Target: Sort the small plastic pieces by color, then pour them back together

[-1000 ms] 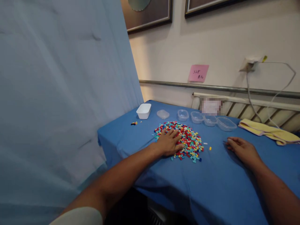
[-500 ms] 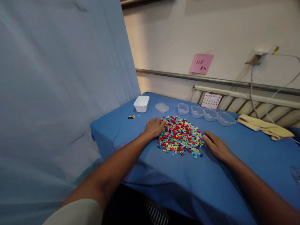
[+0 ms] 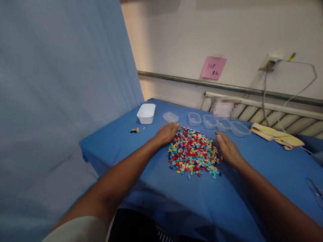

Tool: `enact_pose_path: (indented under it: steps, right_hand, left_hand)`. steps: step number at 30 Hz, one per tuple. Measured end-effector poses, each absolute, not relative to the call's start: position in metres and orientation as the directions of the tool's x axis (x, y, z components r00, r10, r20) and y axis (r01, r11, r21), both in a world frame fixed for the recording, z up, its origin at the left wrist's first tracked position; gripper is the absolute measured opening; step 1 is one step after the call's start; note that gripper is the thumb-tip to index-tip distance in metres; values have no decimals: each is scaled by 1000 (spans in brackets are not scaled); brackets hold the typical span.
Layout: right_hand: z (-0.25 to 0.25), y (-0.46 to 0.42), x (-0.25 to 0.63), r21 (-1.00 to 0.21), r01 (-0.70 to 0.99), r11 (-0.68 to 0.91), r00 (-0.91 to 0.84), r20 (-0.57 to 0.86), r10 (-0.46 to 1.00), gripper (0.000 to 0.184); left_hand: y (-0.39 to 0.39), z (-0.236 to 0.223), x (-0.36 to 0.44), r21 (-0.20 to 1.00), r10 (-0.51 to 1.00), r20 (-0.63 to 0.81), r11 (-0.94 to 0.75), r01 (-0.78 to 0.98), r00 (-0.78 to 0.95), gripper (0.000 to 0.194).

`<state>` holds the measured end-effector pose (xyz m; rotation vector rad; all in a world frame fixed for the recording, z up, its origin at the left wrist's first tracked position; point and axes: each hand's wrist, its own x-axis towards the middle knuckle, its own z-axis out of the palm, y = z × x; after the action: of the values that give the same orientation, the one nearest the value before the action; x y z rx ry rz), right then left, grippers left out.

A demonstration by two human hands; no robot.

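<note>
A broad pile of small colourful plastic bricks (image 3: 194, 151) lies on the blue cloth, mostly red, turquoise, yellow and blue. At its upper left edge is my left hand (image 3: 167, 133), turned on its side with the fingers stretched forward against the bricks. My right hand (image 3: 229, 149) stands on edge along the right side of the pile, fingers straight and palm facing inward. Nothing is gripped in either hand. The far side of the left fingers is partly hidden.
Behind the pile stand several clear plastic tubs (image 3: 194, 119) and a flat clear lid (image 3: 170, 117). A white tub (image 3: 146, 114) and a few black and yellow pieces (image 3: 134, 130) are at left. A folded yellow cloth (image 3: 277, 135) lies right; glasses (image 3: 315, 189) sit near the right edge.
My left hand has turned from palm-down to its side at the pile's edge. My right hand has moved slightly forward along the right side. The view has shifted a little.
</note>
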<state>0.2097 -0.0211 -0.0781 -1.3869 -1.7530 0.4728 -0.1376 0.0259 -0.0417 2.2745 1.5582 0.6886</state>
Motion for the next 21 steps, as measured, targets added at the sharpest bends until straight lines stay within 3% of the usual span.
enact_pose_path:
  steps: [3, 5, 8, 11, 16, 21]
  right_hand:
    - [-98, 1, 217, -659, 698, 280, -88, 309, 947, 104]
    - [-105, 14, 207, -667, 697, 261, -119, 252, 960, 104]
    - [-101, 32, 181, -713, 657, 244, -133, 210, 969, 100]
    - [-91, 49, 160, -760, 598, 253, -181, 180, 967, 95]
    - [-85, 67, 142, -897, 375, 234, -191, 172, 966, 82]
    - [-74, 62, 130, -996, 54, -64, -63, -67, 996, 77]
  left_hand:
    - [47, -53, -154, 430, 939, 109, -341, 836, 327, 79]
    - [58, -59, -148, 436, 911, 92, -399, 806, 401, 78]
    - [72, -61, -123, 509, 823, 136, -536, 674, 552, 74]
    - [84, -58, -100, 617, 810, 150, -525, 587, 567, 77]
    - [93, -58, -83, 804, 849, 129, -392, 447, 512, 82]
    - [85, -45, -79, 925, 857, 80, -254, 283, 509, 89]
